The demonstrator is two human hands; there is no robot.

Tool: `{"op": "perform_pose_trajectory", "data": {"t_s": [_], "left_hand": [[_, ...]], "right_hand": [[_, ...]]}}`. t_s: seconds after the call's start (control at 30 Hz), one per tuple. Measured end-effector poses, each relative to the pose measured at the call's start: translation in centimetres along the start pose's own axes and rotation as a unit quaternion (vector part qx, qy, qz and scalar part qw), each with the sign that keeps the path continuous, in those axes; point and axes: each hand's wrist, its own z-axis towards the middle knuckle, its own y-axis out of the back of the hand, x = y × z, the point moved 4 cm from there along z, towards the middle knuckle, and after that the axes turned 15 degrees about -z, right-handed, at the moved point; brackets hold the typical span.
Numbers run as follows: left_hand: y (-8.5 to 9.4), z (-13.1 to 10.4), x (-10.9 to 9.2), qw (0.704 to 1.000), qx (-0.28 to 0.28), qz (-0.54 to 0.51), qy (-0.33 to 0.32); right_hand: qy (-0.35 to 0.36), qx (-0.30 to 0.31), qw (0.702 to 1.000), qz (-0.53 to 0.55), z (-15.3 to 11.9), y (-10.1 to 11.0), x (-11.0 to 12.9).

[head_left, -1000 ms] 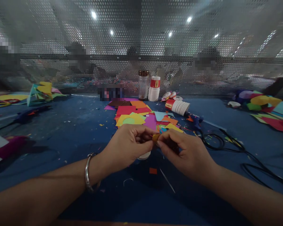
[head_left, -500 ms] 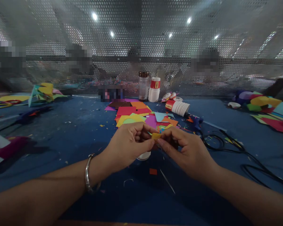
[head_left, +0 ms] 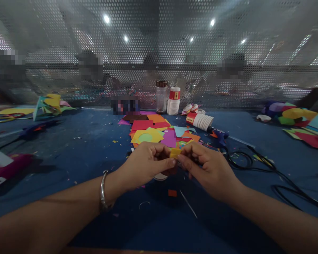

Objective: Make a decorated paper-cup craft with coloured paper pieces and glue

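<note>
A small yellow paper piece (head_left: 175, 153) is pinched between my two hands above the blue table (head_left: 95, 222). My left hand (head_left: 148, 161) grips its left edge with thumb and fingers. Its right side is between the thumb and fingers of my right hand (head_left: 208, 165). Partly hidden under my left hand stands a white paper cup (head_left: 160, 177). Nearer to me lie a small orange-red paper piece (head_left: 172, 193) and a thin white stick (head_left: 188, 204). Beyond my hands, coloured paper sheets (head_left: 141, 125) are spread in a pile.
Behind the paper stand a clear jar (head_left: 161, 98) and stacked paper cups (head_left: 173, 102); another cup stack (head_left: 200, 121) lies sideways. A blue glue gun (head_left: 221, 137) with black cable (head_left: 257, 169) is at right, another glue gun (head_left: 38, 128) at left. A perforated screen (head_left: 159, 46) rises behind.
The yellow piece is turned so that more of its face shows. My left hand and wrist have shifted slightly to the right, and less of the white cup shows.
</note>
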Motion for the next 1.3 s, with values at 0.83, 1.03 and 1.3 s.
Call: {"op": "perform_pose_trajectory", "data": {"t_s": [0.83, 1.03, 1.3], "left_hand": [[0.1, 0.0, -1.2, 0.999, -0.015, -0.012, -0.037], [0.3, -0.1, -0.9, 0.998, -0.023, -0.061, -0.017], [0.5, 0.1, -1.0, 0.992, -0.049, -0.112, 0.003]], "right_hand": [[0.0, 0.005, 1.0, -0.002, 0.3, 0.3, 0.0], [0.058, -0.039, 0.994, -0.084, 0.2, 0.5, 0.2], [0.158, -0.087, 0.966, -0.187, -0.1, 0.7, 0.5]]}}
